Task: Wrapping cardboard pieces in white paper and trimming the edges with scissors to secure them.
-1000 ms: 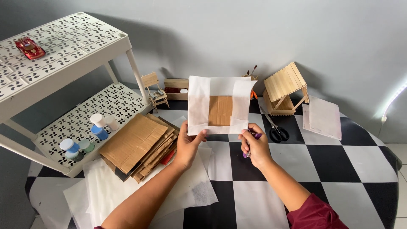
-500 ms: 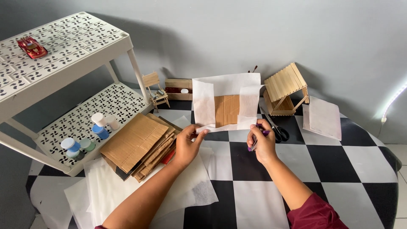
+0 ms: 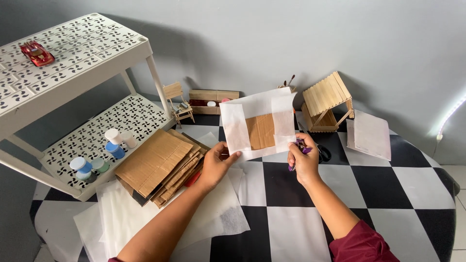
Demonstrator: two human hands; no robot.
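My left hand point(image 3: 217, 165) pinches the lower left edge of a white translucent paper sheet point(image 3: 259, 123) held upright over the checkered table point(image 3: 291, 223). A brown cardboard square point(image 3: 260, 131) shows through the sheet's middle. My right hand point(image 3: 303, 160) holds the sheet's lower right edge and also grips a small purple tool point(image 3: 297, 156) between its fingers. Black-handled scissors point(image 3: 323, 153) lie on the table just behind my right hand.
A stack of cardboard pieces point(image 3: 162, 165) and loose white sheets point(image 3: 160, 218) lie left of my arms. A white two-tier rack point(image 3: 82, 68) holds a red toy car point(image 3: 37, 53) and small paint pots point(image 3: 99, 155). Stick-built house point(image 3: 326, 102), tiny chair point(image 3: 178, 103), wooden box point(image 3: 211, 101) stand behind.
The sheet has tilted, its right side rising, and shifted a little to the right. My right hand moved right along the lower edge; my left hand kept its hold.
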